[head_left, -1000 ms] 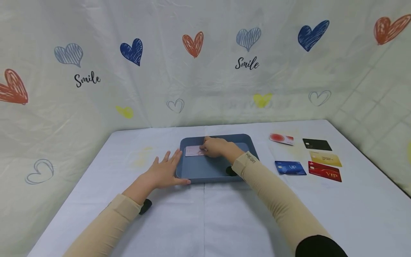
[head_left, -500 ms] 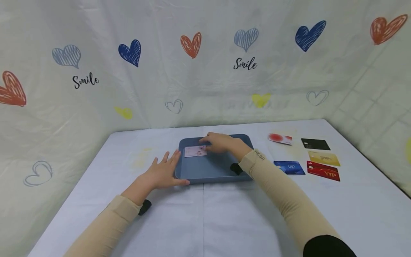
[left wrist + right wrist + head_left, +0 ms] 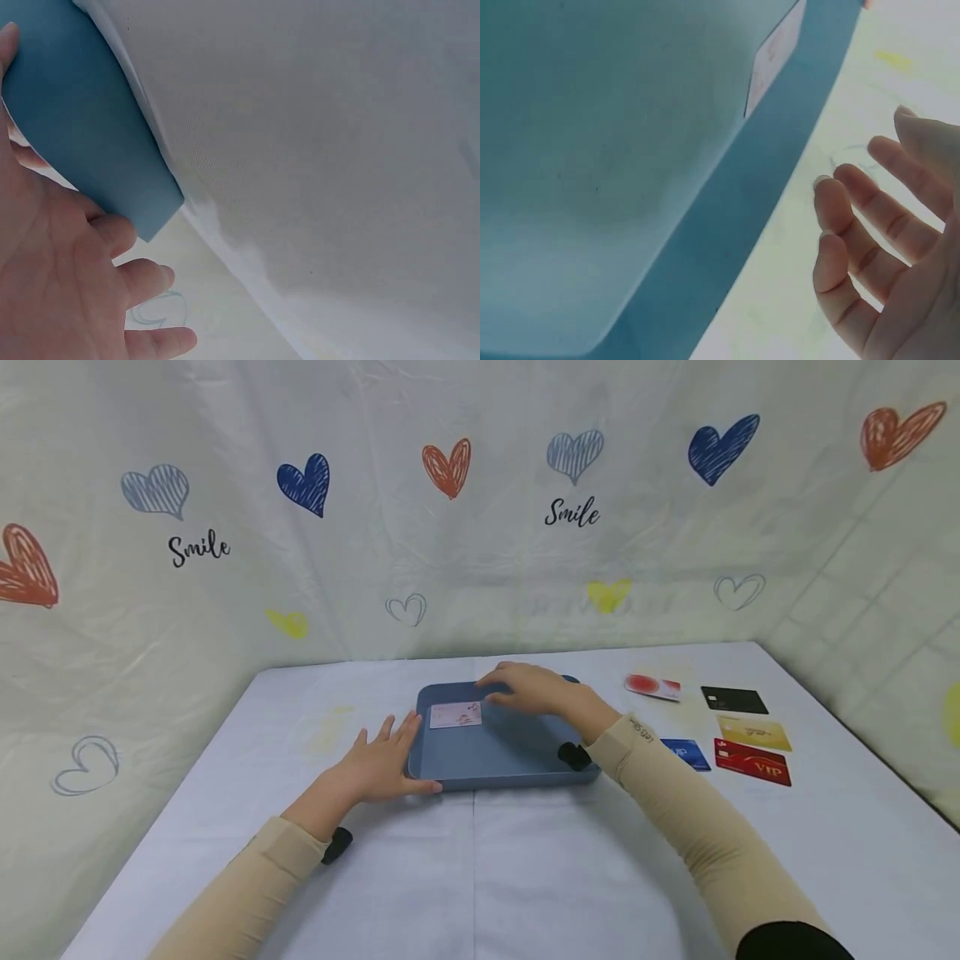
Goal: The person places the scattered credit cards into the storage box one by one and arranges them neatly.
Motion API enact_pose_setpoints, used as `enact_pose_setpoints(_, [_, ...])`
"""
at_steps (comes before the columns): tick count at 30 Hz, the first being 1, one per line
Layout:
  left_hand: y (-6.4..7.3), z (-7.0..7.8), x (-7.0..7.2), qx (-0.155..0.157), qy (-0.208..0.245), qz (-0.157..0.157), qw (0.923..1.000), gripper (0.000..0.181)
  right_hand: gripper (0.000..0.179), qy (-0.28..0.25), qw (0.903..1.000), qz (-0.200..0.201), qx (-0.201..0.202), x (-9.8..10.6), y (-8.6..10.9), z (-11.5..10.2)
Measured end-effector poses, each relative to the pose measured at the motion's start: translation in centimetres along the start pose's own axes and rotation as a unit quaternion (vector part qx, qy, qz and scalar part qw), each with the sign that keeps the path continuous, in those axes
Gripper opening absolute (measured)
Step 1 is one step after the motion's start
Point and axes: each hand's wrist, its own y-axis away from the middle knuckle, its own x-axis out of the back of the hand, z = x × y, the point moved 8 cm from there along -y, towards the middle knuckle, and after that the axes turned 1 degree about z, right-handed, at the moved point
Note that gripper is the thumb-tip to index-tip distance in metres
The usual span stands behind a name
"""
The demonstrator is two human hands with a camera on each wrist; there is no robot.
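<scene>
A blue-grey tray (image 3: pixel 498 764) stands on the white table, and a pale pink patterned card (image 3: pixel 456 715) lies flat inside it near the left wall. My left hand (image 3: pixel 384 770) rests against the tray's left side with fingers spread and thumb at the near edge; the left wrist view shows that hand (image 3: pixel 60 262) against the outer wall. Over the tray's far part hovers my right hand (image 3: pixel 531 688), holding nothing. In the right wrist view its fingers (image 3: pixel 859 259) are loosely bent and apart from the card.
Right of the tray lie a white card with a red spot (image 3: pixel 652 687), a black card (image 3: pixel 734 699), a gold card (image 3: pixel 753 732) and a red VIP card (image 3: pixel 752 762). My right sleeve partly covers a blue card (image 3: pixel 686 754). Behind the table hangs a heart-printed sheet (image 3: pixel 480 543).
My right hand has let go of the pink card and moved up and right, away from it. The card stays in the tray. My left hand keeps its place.
</scene>
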Motion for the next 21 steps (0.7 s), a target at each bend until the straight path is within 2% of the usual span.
enact_pose_setpoints(10, [0.1, -0.2, -0.1, -0.002, 0.004, 0.005, 1.0, 0.121, 0.038, -0.042, 0.9961, 0.077, -0.014, 2.4, 2.7, 1.6])
enact_pose_setpoints(21, [0.2, 0.0, 0.1, -0.005, 0.003, 0.003, 1.0, 0.121, 0.037, -0.07, 0.9868, 0.133, -0.062, 4.8, 6.2, 5.1])
